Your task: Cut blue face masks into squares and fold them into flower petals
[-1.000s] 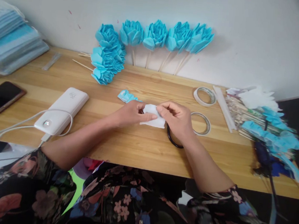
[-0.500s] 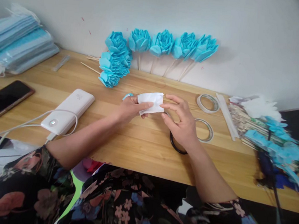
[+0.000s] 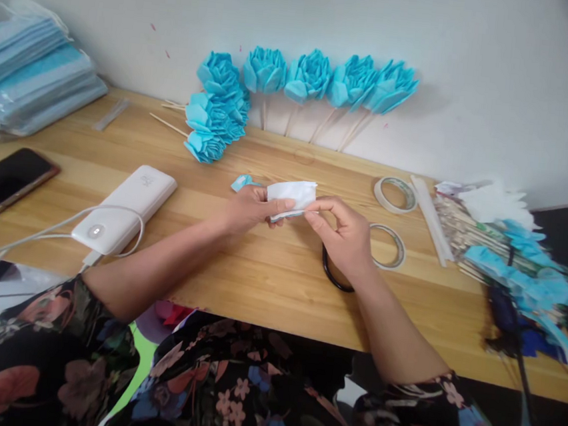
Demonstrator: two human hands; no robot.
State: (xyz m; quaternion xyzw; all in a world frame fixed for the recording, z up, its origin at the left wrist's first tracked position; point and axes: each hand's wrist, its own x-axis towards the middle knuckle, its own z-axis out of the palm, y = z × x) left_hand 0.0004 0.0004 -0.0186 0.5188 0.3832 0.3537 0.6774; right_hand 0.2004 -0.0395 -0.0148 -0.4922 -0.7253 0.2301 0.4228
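A small white fabric piece (image 3: 292, 192), like folded mask cloth, is held up over the middle of the table. My left hand (image 3: 247, 208) grips its left side, thumb on top and fingers beneath. At its lower right corner, my right hand (image 3: 345, 235) pinches the edge between thumb and index finger. A small folded blue piece (image 3: 243, 181) lies on the table just behind my left hand. Beneath my right hand shows a black loop handle (image 3: 331, 271), probably of scissors; the rest of it is hidden.
Blue flowers on sticks (image 3: 310, 76) lean against the wall, with more lying in a pile (image 3: 213, 109). Tape rolls (image 3: 393, 195) and a heap of sticks and blue scraps (image 3: 501, 254) are at right. Packed face masks (image 3: 41, 76), a phone (image 3: 5, 183) and a power bank (image 3: 126, 208) stand left.
My right hand has closed from spread fingers to a pinch on the white piece's lower corner. The lower edge of the piece now looks folded. My view has shifted slightly.
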